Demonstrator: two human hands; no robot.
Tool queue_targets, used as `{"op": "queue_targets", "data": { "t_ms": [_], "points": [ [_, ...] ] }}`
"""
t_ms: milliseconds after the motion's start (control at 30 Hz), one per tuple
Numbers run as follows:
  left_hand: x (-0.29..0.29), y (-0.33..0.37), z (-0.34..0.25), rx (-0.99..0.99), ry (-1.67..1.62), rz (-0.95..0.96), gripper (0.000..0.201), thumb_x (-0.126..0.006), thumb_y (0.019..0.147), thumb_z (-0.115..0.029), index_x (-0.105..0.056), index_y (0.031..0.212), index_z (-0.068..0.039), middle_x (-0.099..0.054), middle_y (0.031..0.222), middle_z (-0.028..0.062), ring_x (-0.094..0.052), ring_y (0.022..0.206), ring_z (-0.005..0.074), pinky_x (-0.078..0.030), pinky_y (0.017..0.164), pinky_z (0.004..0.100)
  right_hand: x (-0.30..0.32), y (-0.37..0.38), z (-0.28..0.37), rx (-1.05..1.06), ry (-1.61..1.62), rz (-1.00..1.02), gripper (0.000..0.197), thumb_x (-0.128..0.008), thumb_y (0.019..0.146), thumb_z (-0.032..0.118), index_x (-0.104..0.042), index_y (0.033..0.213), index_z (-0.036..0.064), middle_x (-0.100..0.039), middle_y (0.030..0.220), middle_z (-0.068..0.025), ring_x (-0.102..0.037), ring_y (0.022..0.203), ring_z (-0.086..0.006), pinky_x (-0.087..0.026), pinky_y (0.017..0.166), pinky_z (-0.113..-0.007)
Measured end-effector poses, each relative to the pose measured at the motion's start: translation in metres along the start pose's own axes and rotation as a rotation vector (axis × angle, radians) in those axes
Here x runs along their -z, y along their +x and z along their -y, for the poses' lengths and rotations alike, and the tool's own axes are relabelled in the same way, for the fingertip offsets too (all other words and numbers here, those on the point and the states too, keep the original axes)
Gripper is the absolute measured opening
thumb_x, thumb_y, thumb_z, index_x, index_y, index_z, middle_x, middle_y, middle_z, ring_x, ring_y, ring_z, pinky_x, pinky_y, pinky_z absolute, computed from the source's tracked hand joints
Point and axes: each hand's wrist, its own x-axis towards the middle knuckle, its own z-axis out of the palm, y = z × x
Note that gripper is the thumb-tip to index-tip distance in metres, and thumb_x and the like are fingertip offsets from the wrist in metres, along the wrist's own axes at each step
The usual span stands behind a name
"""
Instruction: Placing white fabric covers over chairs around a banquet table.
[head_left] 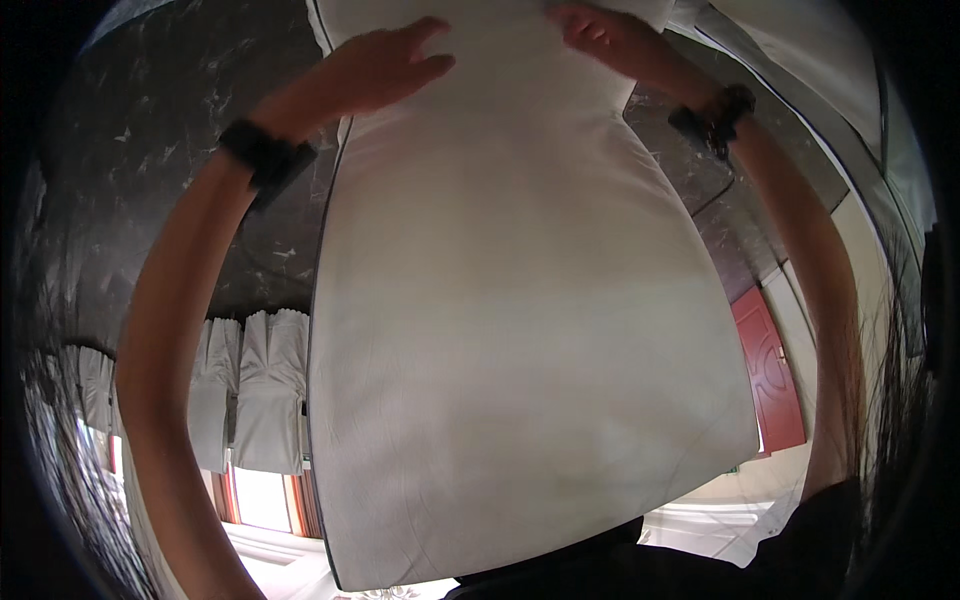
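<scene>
A large off-white fabric panel (510, 330) with dark edging fills the middle of the view, narrower near the top and wider at the bottom. Over its upper left part is my left hand (400, 65), thumb and forefinger spread apart, holding nothing visible. Opposite it, at the upper right of the fabric, my right hand (600, 40) has its fingers curled in. Whether fabric is pinched in those fingers is hidden. Both forearms come up along the sides, with a black band (265, 160) on the left wrist and dark bands (715, 120) on the right.
A dark marbled surface (170, 190) spreads behind the panel. Pale gathered curtains (270, 390) and a bright window (262, 500) are at lower left. A red door (770, 370) appears at right. More pale dark-edged fabric (820, 60) lies at upper right.
</scene>
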Motion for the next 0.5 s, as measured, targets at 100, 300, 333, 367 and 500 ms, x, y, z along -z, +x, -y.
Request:
{"op": "queue_targets", "data": {
  "t_ms": [100,300,333,367,500],
  "points": [
    [0.026,0.047,0.037,-0.272,-0.975,-0.041,0.043,-0.062,0.097,-0.040,-0.050,0.125,-0.009,-0.062,0.111,0.0060,-0.063,0.089,0.0131,-0.054,0.076,0.0294,0.075,0.041,-0.083,0.125,0.418,-0.188,0.017,-0.057,0.098,0.025,-0.060,0.102,0.0079,-0.060,0.075,0.0004,-0.058,0.066,-0.0128,-0.050,0.061,-0.030],
    [0.027,0.009,0.026,0.085,0.223,-0.762,0.030,-0.057,0.096,-0.029,-0.055,0.119,-0.010,-0.061,0.116,0.0132,-0.064,0.098,0.0282,-0.053,0.075,0.0417,0.042,-0.001,-0.011,-0.073,-0.538,-0.586,0.036,-0.064,0.093,0.025,-0.057,0.123,0.0052,-0.063,0.092,-0.0101,-0.063,0.081,-0.0213,-0.053,0.075,-0.033],
    [0.015,0.002,0.014,-0.189,0.402,-0.731,0.038,-0.058,0.095,-0.032,-0.054,0.127,-0.012,-0.053,0.130,0.0146,-0.055,0.114,0.0312,-0.048,0.088,0.0459,0.029,0.010,-0.027,0.401,-0.521,-0.720,0.050,-0.069,0.087,0.023,-0.054,0.132,0.0061,-0.060,0.117,-0.0173,-0.058,0.112,-0.0302,-0.047,0.096,-0.041],
    [0.002,-0.003,0.012,-0.451,0.583,-0.675,0.046,-0.059,0.094,-0.034,-0.052,0.134,-0.014,-0.045,0.144,0.0160,-0.047,0.130,0.0341,-0.043,0.102,0.0501,0.012,-0.003,-0.010,0.416,-0.608,-0.542,0.057,-0.073,0.082,0.020,-0.053,0.133,0.0083,-0.048,0.139,-0.0178,-0.042,0.133,-0.0349,-0.036,0.109,-0.047],
    [-0.001,-0.021,0.042,-0.416,0.792,-0.249,0.074,-0.064,0.087,-0.051,-0.037,0.150,-0.022,-0.025,0.160,0.0096,-0.019,0.149,0.0292,-0.016,0.121,0.0491,-0.029,-0.012,0.020,0.392,-0.817,-0.136,0.083,-0.078,0.078,0.033,-0.037,0.149,0.0187,-0.029,0.157,-0.0131,-0.024,0.146,-0.0322,-0.025,0.115,-0.056]
  ]
}}
